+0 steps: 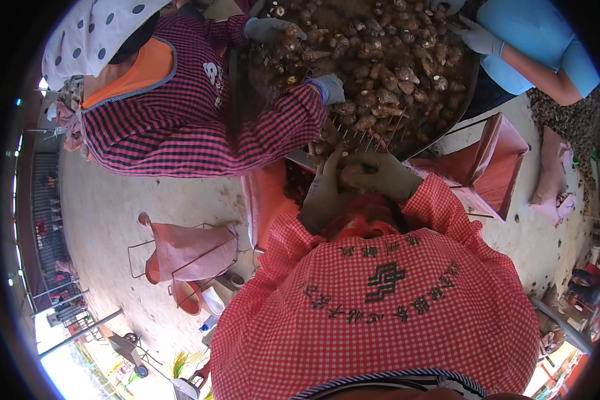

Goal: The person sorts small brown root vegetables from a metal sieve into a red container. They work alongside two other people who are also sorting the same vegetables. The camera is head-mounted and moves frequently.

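Both my hands wear pale work gloves and meet close to my chest, at the near rim of a large round vat [475, 95] full of brown taro-like corms [380, 75]. My left hand [325, 187] has its fingers pointing up towards the vat. Beside it, my right hand [382, 172] curls inward over a reddish-brown thing that shows only partly between the two hands; a corm seems likely, but shadow and fingers hide it. Just beyond my hands, a metal rack of thin bars [370, 140] lies under some corms. Dark pieces [297, 185] lie in a red-lined holder left of my hands.
A co-worker in a checked smock [180, 115] reaches over the vat from the left, another in a blue shirt [525, 45] from the right. Framed red sacks [500, 165] stand right of me. A pink sack on a frame [195, 250] and a red bucket [186, 297] stand lower left.
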The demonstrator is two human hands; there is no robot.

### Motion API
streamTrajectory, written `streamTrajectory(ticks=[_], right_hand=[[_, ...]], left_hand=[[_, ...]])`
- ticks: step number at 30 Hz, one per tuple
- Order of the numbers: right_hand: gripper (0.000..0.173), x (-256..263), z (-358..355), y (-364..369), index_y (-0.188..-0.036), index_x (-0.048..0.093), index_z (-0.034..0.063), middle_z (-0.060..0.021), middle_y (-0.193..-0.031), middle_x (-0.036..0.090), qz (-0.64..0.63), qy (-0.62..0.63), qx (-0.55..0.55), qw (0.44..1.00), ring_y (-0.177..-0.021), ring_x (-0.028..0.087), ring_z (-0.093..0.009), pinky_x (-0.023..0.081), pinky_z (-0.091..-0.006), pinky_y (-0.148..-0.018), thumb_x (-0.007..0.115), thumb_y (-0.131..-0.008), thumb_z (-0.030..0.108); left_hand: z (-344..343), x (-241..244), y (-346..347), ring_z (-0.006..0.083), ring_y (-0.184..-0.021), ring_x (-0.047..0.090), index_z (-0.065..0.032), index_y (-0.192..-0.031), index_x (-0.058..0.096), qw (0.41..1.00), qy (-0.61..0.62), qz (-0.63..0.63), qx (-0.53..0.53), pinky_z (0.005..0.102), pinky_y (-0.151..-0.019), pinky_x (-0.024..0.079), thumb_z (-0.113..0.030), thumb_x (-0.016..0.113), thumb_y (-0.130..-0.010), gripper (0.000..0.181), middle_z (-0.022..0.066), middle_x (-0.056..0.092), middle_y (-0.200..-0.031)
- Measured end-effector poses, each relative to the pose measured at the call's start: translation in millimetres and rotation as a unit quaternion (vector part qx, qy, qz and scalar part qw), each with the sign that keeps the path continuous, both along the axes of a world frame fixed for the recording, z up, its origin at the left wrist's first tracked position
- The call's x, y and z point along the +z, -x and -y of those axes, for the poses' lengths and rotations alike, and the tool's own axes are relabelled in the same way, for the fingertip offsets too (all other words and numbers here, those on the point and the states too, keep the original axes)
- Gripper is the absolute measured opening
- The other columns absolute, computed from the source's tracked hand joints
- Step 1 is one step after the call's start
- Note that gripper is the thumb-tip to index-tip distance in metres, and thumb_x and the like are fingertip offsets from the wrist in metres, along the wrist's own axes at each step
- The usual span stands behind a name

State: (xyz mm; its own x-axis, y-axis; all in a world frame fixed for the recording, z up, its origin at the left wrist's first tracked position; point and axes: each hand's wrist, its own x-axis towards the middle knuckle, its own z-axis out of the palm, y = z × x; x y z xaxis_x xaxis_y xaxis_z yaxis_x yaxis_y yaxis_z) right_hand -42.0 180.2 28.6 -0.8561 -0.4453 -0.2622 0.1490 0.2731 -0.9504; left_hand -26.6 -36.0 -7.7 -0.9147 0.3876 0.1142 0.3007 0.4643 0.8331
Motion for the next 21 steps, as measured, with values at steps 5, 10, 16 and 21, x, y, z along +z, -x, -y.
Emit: streamTrajectory(ticks=[5,10,16,21], right_hand=[[0.046,10,-5,1,-0.133,0.072,0.0066,-0.0166,-0.116,0.079,-0.055,-0.088,0.029,0.994,-0.106,0.077,-0.028,0.06,-0.0383,-0.092,0.078,-0.096,0.032],[0.042,30,-2,7,-0.129,0.072,0.0062,-0.0221,-0.115,0.078,-0.142,-0.177,-0.08,0.971,-0.103,0.077,-0.038,0.061,-0.0413,-0.089,0.078,-0.093,0.027],[0.033,4,-163,6,-0.12,0.072,0.0081,-0.0171,-0.102,0.079,-0.223,-0.352,-0.343,0.842,-0.092,0.078,-0.037,0.06,-0.0456,-0.078,0.076,-0.095,0.029],[0.036,-26,-291,-9,-0.125,0.074,0.0111,-0.0198,-0.122,0.077,-0.159,-0.564,-0.353,0.729,-0.107,0.074,-0.043,0.059,-0.0502,-0.092,0.068,-0.1,0.036]], left_hand=[[-6,-11,0,0.0511,-0.11,0.067,-0.004,-0.148,0.05,0.999,0.044,0.031,0.006,0.0559,-0.093,0.058,-0.03,0.085,-0.088,0.074,0.0292,0.062,-0.132],[-21,2,25,0.0534,-0.104,0.067,-0.0065,-0.132,0.054,0.981,0.169,0.036,0.088,0.0591,-0.084,0.057,-0.029,0.079,-0.092,0.052,0.0286,0.062,-0.125],[23,-11,49,0.0492,-0.117,0.065,-0.0093,-0.138,0.058,0.906,0.346,0.026,0.243,0.0574,-0.1,0.053,-0.026,0.071,-0.096,0.047,0.0285,0.061,-0.135],[-34,-5,90,0.0518,-0.12,0.062,-0.0078,-0.149,0.055,0.985,0.143,-0.035,0.092,0.057,-0.098,0.054,-0.028,0.068,-0.101,0.054,0.0287,0.062,-0.138]])
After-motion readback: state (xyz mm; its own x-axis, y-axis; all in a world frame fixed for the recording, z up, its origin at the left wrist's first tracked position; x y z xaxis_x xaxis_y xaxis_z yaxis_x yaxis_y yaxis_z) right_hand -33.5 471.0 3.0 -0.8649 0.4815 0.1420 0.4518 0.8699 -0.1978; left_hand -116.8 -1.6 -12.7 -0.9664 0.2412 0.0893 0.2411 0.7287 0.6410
